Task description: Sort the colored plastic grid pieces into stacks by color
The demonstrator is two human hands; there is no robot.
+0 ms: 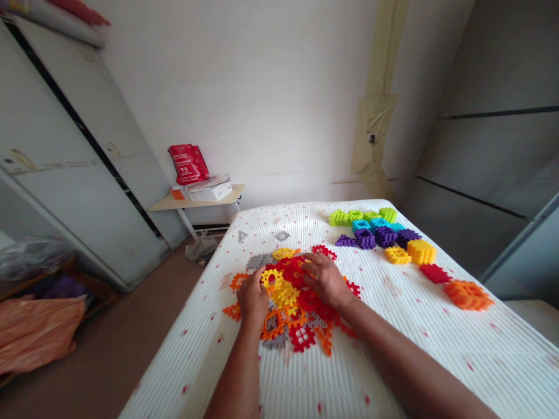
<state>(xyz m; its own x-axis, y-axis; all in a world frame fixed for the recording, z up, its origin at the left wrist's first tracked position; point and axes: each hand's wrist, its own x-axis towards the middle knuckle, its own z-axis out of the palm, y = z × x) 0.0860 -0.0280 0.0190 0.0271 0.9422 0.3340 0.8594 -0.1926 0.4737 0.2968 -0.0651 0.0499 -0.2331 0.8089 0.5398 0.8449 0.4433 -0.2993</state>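
Note:
A mixed pile of flat plastic interlocking tiles with notched edges, in red, orange, yellow and grey, lies in the middle of the bed. At its left side my left hand (253, 298) pinches a yellow interlocking tile (271, 279) with a round hole. More yellow tiles (286, 295) rest just below that one. My right hand (325, 278) reaches over the pile's right part, fingers apart and bent down onto the red tiles (292, 270); its fingertips are partly hidden among them. Nearer me lie a red window-shaped tile (302, 337) and an orange tile (273, 324).
Tiles sorted by colour stand along the bed's right side: green (354, 217), blue (378, 223), purple (385, 237), yellow (421, 252), red (435, 273) and orange (468, 295). A small table (196, 202) with a red bag (188, 163) stands beyond the bed. Grey cabinets flank both sides.

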